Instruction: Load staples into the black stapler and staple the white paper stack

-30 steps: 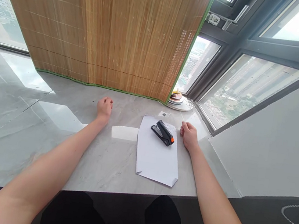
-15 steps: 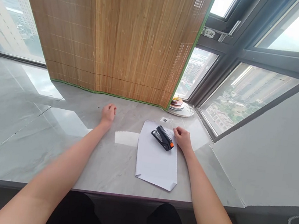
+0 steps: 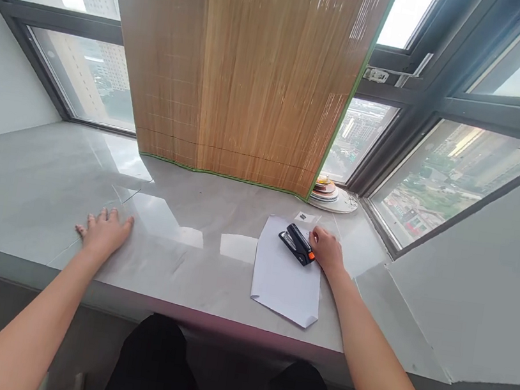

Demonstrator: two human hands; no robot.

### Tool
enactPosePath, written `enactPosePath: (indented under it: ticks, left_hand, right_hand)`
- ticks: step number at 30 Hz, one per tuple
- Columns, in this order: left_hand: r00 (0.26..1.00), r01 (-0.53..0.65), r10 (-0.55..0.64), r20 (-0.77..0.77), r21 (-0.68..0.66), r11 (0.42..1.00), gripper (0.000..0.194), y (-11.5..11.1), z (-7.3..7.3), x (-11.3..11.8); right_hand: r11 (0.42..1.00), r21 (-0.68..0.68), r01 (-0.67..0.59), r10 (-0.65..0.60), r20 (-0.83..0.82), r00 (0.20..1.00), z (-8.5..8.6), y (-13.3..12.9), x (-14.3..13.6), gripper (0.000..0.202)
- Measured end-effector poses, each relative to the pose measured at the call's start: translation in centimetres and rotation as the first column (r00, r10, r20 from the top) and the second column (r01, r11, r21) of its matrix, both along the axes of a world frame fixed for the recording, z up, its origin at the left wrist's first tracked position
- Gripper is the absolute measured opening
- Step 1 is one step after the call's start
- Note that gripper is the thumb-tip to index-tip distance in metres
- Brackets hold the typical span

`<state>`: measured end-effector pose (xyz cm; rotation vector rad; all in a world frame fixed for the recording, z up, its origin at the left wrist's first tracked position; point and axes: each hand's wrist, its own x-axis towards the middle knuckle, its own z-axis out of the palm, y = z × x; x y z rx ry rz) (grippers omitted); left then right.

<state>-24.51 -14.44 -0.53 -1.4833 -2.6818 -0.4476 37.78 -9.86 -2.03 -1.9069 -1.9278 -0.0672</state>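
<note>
My left hand (image 3: 104, 232) lies on the grey marble sill (image 3: 173, 260) at the left, fingers spread, holding nothing. At the right, my right hand (image 3: 326, 249) rests with curled fingers by the upper right edge of the white paper (image 3: 283, 285); whether its fingers grip anything cannot be made out. A black stapler (image 3: 297, 244) with an orange end lies slanted on the upper part of the paper, just left of my right hand. The paper's two near corners are folded or curled. Beyond the paper sits a small packet (image 3: 306, 217) with dark pieces.
A bamboo blind (image 3: 257, 78) with green edging hangs down to the sill at the back. Stacked plates (image 3: 326, 194) stand in the corner behind the paper. Window frames and a white wall (image 3: 485, 278) bound the right side. My knees are below the sill's front edge.
My left hand has moved left and nearer the front edge, and its fingers have spread from a closed shape. The view has shifted left. The stapler and paper stay in place.
</note>
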Motion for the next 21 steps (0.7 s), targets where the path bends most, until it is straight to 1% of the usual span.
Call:
enactPosePath:
  ticks: [1, 2, 4, 5, 7, 9, 12, 13, 15, 18, 21]
  left_hand:
    - [1.0, 0.017, -0.017, -0.019, -0.005, 1.0, 0.069, -0.5, -0.4, -1.2]
    - [0.999, 0.026, -0.026, -0.031, -0.004, 1.0, 0.069, -0.9, -0.7, -1.8]
    - [0.998, 0.032, -0.031, -0.051, 0.014, 0.999, 0.068, -1.1, -1.1, -1.5]
    - [0.998, 0.029, -0.027, -0.057, 0.023, 0.999, 0.069, -1.2, -1.1, -1.1]
    - [0.997, 0.024, -0.021, -0.069, 0.032, 0.999, 0.069, -1.3, -0.9, 0.1]
    - [0.998, 0.008, -0.008, -0.064, -0.004, 1.0, 0.069, -1.5, -0.5, 0.9]
    - [0.999, -0.011, 0.01, -0.045, -0.029, 1.0, 0.068, -1.8, -0.1, 1.4]
    - [0.999, -0.016, 0.015, -0.036, -0.031, 0.999, 0.069, -1.9, -0.1, 1.4]
    - [1.0, -0.018, 0.017, -0.015, -0.032, 0.999, 0.069, -2.0, -0.1, 1.3]
    - [1.0, -0.008, 0.008, 0.009, -0.035, 0.999, 0.068, -2.0, -0.3, 1.1]
    - [1.0, -0.001, 0.001, 0.015, -0.032, 0.999, 0.065, -1.8, -0.6, 0.6]
  right_hand:
    - [0.999, 0.031, -0.01, 0.01, 0.019, 1.0, 0.2, 0.1, -0.2, 0.029]
    - [0.998, 0.058, -0.027, 0.024, 0.04, 0.999, 0.3, 0.3, -0.4, 0.032]
    - [0.995, 0.061, -0.076, 0.071, 0.089, 0.994, 0.4, 1.2, -0.8, 0.039]
    - [0.995, 0.025, -0.101, 0.097, 0.115, 0.989, 0.3, 1.9, -0.9, 0.044]
    - [0.986, -0.099, -0.137, 0.152, 0.171, 0.973, -0.3, 3.4, -1.2, 0.054]
    - [0.966, -0.21, -0.149, 0.197, 0.227, 0.954, -1.3, 5.0, -1.5, 0.06]
    - [0.957, -0.245, -0.154, 0.223, 0.286, 0.932, -2.6, 7.0, -3.4, 0.061]
    - [0.956, -0.249, -0.156, 0.226, 0.287, 0.931, -2.8, 7.4, -4.6, 0.06]
    - [0.953, -0.257, -0.158, 0.226, 0.259, 0.939, -2.6, 7.7, -8.3, 0.059]
    - [0.949, -0.255, -0.188, 0.233, 0.158, 0.959, -1.7, 7.4, -15.9, 0.061]
    - [0.939, -0.221, -0.263, 0.282, 0.063, 0.957, -0.6, 7.3, -24.0, 0.061]
